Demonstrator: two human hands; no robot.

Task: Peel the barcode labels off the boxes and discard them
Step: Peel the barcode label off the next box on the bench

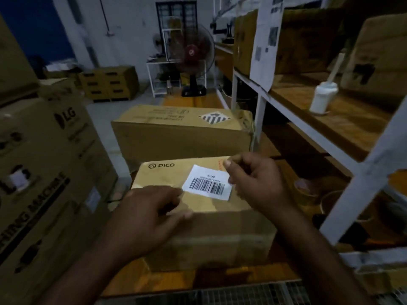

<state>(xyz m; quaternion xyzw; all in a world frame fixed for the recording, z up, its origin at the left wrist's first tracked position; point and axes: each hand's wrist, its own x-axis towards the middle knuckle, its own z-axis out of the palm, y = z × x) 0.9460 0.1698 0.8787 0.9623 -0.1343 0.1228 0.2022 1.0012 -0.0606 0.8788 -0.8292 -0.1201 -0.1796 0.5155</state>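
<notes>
Left hand (152, 213): lying nearest the camera, palm down on the top of the PICO box (211, 234), fingers fairly straight and gripping nothing. Its fingertips are touching or just short of the near-left corner of the barcode label (207, 183).

Right hand (255, 183): sitting a little farther out, fingers curled at the label's far-right corner and covering that corner. Whether it is pinching the paper cannot be told.

Barcode label: lying flat on the right half of the box top, between the two hands. Its long axis is running left to right and slanting slightly toward the camera at the right end. White paper, black bars along the near edge, small print reading away from the person. The visible edges are looking stuck down.

Judgement: the peel is probably starting at the right-hand corner, with the left hand steadying the box.

Second carton (176, 137): standing just behind, bearing a striped diamond mark.

LG carton (44, 172): standing to the left.

Shelf rack (284, 106): standing to the right, carrying a white bottle (322, 96).
</notes>
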